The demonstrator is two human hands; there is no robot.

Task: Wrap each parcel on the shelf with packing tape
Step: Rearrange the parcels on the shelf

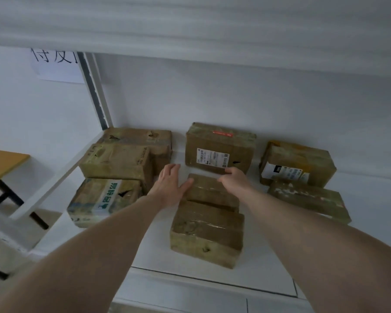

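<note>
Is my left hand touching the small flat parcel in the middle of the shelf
Touching. The head view shows the left hand with its thumb laid against the left edge of the small flat parcel, no gap visible.

A white shelf (280,256) carries taped brown cardboard parcels (207,233) lying flat.

Dim, flat, cool indoor light with soft shadows only; the picture is slightly soft, smeared with blur toward twelve o'clock, and wide-angle bowed at the edges.
</note>
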